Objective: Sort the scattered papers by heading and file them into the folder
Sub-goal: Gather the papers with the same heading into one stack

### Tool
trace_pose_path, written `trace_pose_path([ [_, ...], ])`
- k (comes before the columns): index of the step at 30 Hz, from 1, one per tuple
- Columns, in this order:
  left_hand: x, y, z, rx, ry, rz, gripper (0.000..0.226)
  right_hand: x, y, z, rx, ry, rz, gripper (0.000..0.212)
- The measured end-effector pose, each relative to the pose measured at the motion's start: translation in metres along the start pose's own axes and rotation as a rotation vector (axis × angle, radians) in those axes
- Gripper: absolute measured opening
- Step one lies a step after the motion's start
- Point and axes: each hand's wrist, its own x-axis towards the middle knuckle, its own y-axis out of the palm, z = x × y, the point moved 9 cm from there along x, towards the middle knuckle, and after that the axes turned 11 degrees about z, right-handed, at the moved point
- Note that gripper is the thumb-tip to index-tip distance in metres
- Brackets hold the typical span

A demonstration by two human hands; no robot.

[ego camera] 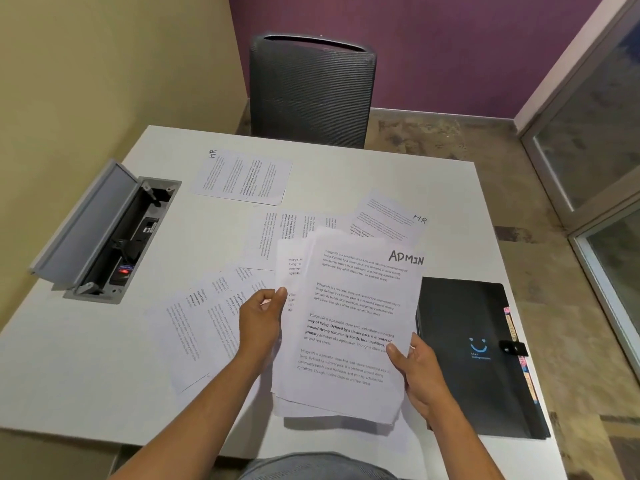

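Left hand (264,315) and right hand (414,367) gripping stack of papers (349,327) above desk (86,358), top sheet headed "ADMIN", two loose sheets headed "HR" (242,176) beyond, closed black folder (474,355) with blue smiley just right

A dark mesh chair (312,90) stands at the white bench's (104,368) far edge; an open grey socket box (104,233) sits at its left.

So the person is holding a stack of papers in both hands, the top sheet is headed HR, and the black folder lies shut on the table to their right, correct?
Not quite: the top sheet of the stack is headed ADMIN, not HR, as the head view shows. The rest stands: the left hand and right hand both hold it, and the black folder lies shut on the table to their right.
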Motion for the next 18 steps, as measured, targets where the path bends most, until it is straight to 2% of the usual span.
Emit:
trace_pose_path([
  [3, -0.001, -0.002, -0.005, -0.043, 0.031, -0.013, 0.012, -0.002, -0.001, 0.007, -0.039, -0.042, -0.002, 0.041],
  [8, 0.003, -0.008, -0.013, 0.110, 0.116, -0.030, 0.032, -0.004, -0.004, 0.016, -0.096, -0.061, -0.026, 0.038],
  [10, 0.003, -0.003, -0.020, 0.129, 0.163, 0.017, 0.029, -0.005, -0.005, 0.018, -0.095, -0.058, -0.030, 0.038],
  [13, 0.003, 0.009, -0.023, 0.109, 0.153, 0.153, 0.009, -0.007, -0.003, 0.019, -0.093, -0.049, -0.006, 0.037],
  [18, 0.007, 0.009, -0.014, 0.138, 0.105, 0.324, 0.028, -0.010, -0.003, 0.017, -0.032, -0.070, 0.016, 0.043],
])
